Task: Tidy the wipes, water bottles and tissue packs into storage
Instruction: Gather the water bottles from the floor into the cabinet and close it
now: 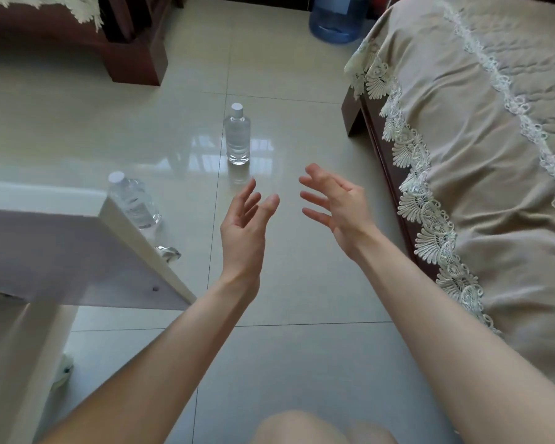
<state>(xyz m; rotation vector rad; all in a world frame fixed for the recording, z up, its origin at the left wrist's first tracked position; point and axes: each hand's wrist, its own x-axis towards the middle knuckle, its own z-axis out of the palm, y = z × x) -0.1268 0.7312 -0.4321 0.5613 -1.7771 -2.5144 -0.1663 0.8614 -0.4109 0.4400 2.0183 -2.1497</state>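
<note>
Tiled floor lies beneath both grips. The bed, under a lace-edged cover, runs along the outer side of the right grip. A white cabinet panel stands outboard of the left grip, and a large blue water jug sits far ahead of both. Both grips are apart, fingers spread, palms facing each other, holding nothing. The upright bottle, capped, stands on the floor just ahead of the left grip. A second bottle stands to that grip's left, partly hidden by the panel. Judged step: reaching for the upright bottle. Close round its mid-body, not the cap, squeeze lightly since thin plastic probably dents, and lift straight up.
</note>
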